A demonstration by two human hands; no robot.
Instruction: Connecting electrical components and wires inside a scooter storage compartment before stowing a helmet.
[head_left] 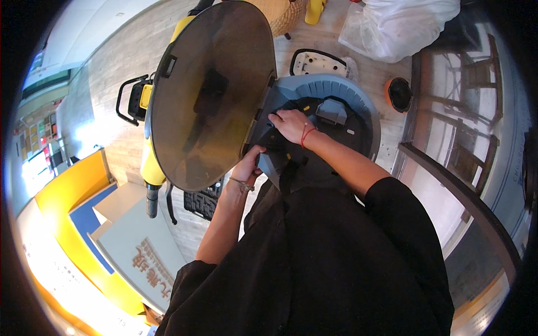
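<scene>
A round blue-grey plastic housing (344, 87) with a dark interior sits open in front of me. Its large smoky translucent lid (207, 129) stands raised on the left, beside yellow scooter bodywork (150, 163) with a black handgrip. My right hand (288, 123) is inside the housing near the hinge, fingers curled over a dark part I cannot make out. My left hand (247, 163) grips the housing's lower left corner, thumb on top and fingers mostly hidden underneath. A small grey block (330, 112) is fixed inside the housing, right of my right hand.
Behind the housing lie a cream-and-black part (316, 64), an orange helmet-like bowl (399, 94) and a white plastic-covered bundle (395, 25). A black tool case (199, 204) is on the floor below. A dark rail (448, 179) and glass run along the right; yellow panels (67, 207) stand lower left.
</scene>
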